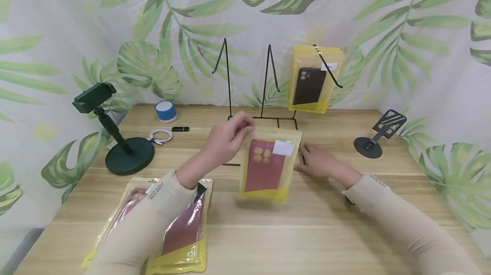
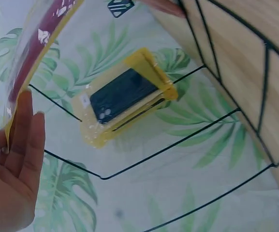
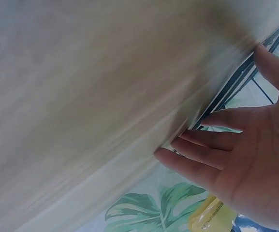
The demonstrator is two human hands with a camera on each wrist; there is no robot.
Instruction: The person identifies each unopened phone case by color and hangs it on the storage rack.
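Observation:
My left hand (image 1: 226, 138) pinches the top edge of a clear, yellow-bordered pouch (image 1: 267, 172) containing a dark red phone case, with a white label at its upper right. The pouch hangs upright in front of a black wire display rack (image 1: 265, 83), hiding part of its base. In the left wrist view, thumb and fingers (image 2: 25, 116) grip the pouch's edge. My right hand (image 1: 320, 160) rests at the right side of the rack's base, its fingers spread. In the right wrist view, thumb and fingertips touch the base wires (image 3: 226, 92) along the tabletop.
Pouched black phone cases (image 1: 310, 87) hang on the rack's right hook. More red-case pouches (image 1: 182, 245) lie front left, partly under my left sleeve. A green phone stand (image 1: 128, 155), blue speaker (image 1: 166, 112) and white cable (image 1: 161, 136) stand left; a black folding stand (image 1: 368, 147) right.

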